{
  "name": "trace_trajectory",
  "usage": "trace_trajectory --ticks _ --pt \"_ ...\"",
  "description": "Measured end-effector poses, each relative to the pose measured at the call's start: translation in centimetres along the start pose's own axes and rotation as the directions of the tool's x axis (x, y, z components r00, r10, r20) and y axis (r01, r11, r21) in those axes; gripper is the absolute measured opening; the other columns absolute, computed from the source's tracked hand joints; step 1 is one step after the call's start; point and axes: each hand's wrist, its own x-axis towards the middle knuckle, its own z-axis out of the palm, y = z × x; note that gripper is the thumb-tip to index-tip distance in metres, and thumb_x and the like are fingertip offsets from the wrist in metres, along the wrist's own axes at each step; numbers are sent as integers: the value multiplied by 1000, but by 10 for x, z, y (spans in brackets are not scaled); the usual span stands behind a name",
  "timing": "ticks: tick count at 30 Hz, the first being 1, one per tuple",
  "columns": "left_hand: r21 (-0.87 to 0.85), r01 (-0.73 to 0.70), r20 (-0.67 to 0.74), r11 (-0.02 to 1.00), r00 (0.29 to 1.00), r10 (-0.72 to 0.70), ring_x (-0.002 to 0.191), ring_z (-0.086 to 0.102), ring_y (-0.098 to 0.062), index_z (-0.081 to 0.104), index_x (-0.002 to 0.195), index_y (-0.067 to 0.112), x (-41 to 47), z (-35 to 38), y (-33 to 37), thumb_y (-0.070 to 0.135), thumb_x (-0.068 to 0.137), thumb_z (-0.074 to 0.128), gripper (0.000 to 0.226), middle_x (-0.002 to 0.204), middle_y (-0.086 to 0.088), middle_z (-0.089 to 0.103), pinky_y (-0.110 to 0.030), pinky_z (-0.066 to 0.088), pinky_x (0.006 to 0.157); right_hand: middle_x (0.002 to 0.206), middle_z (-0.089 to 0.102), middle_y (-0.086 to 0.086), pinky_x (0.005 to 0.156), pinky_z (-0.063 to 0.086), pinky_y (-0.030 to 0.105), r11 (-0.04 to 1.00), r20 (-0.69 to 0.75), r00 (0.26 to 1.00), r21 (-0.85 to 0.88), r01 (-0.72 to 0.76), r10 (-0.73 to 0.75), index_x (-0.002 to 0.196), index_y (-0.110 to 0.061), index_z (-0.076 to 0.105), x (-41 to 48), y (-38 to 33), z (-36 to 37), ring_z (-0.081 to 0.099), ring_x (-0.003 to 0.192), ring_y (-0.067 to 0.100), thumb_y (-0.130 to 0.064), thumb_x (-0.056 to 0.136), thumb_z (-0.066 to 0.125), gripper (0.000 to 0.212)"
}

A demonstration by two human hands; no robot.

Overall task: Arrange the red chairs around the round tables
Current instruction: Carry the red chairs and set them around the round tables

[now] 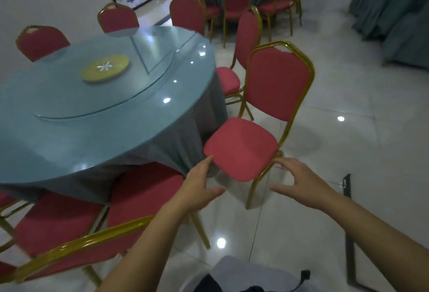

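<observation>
Head view looks down on a red chair [241, 147] standing at the right-hand rim of the round table [69, 133]. Its seat's near corner is just beside the hanging blue cloth, and its gold-framed back is on the side away from the table. Judging by that back, the chair faces along the rim and toward the person rather than at the table's centre, so the coming move is probably a turn and a push inward.

Both hands bracket the seat from the near side. The left hand [197, 185] is on the table side, fingers straight and spread, holding nothing. Its forefinger tip is at the seat's front edge, though whether it touches cannot be told. The right hand [301, 180] is on the side away from the table, also spread wide and empty, its fingertips just beside the gold frame rail at the seat's outer edge. The seat lies ahead of and between the two palms, with the left hand slightly nearer the cushion.

Further round the rim from the table's right side stands a neighbouring chair [248, 36]. At the table's near edge two more chairs [144, 199] are tucked under the cloth. On the table sits a yellow disc [104, 68].
</observation>
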Motion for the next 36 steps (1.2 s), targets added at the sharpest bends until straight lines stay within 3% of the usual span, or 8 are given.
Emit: trace_trajectory --ticks 3,6,11,17,21,28,33,36 --pt "85 15 68 996 997 -21 150 11 -19 10 157 29 37 38 37 47 79 75 103 163 3 13 -45 20 121 149 40 -9 105 35 30 1000 -30 999 8 -21 22 143 -39 40 -2 46 -46 38 124 5 -60 77 73 77" --pt "115 30 164 993 985 -49 150 5 -21 3 156 34 76 60 71 53 77 74 107 163 5 5 -51 17 121 150 39 -9 104 33 27 997 -92 993 43 -65 69 145 -37 38 -3 82 -84 37 129 7 -59 77 74 80" --pt "-35 153 161 988 976 -145 145 25 -33 5 156 36 183 75 127 46 78 79 108 161 -2 16 -58 33 113 153 36 -9 107 32 29 986 -208 966 98 -138 156 147 -35 37 13 135 -133 35 137 13 -58 78 73 82" --pt "-312 204 127 928 977 -173 137 41 -33 21 154 26 340 107 188 30 81 78 93 155 -9 34 -55 43 106 154 34 -7 113 31 32 955 -228 936 191 -228 269 146 -33 39 57 195 -168 34 139 14 -51 80 75 77" --pt "-448 246 69 860 968 -241 137 40 -32 14 156 17 464 128 237 40 75 82 108 154 -11 35 -46 39 107 156 29 -8 117 30 34 938 -174 928 166 -303 330 149 -33 35 119 232 -215 30 142 13 -53 80 74 82" --pt "-567 461 50 683 846 -531 145 24 -40 -2 157 15 646 135 311 49 66 86 131 162 -11 14 -60 33 111 157 27 -10 113 37 36 932 -136 926 142 -333 352 150 -34 34 215 266 -311 30 141 11 -50 83 73 79" --pt "-536 502 -87 678 766 -637 151 11 -30 -11 154 4 693 151 320 38 72 84 130 165 -10 -2 -43 18 122 152 34 -9 112 28 24 940 -116 937 134 -313 329 147 -30 39 278 292 -351 34 137 8 -46 84 74 73" --pt "-594 442 -129 672 773 -621 151 8 -29 -15 154 9 699 167 312 32 75 82 127 166 -5 -7 -44 17 122 148 37 -11 106 27 19 956 -70 959 134 -263 274 145 -31 41 336 302 -366 37 132 6 -47 85 72 70"
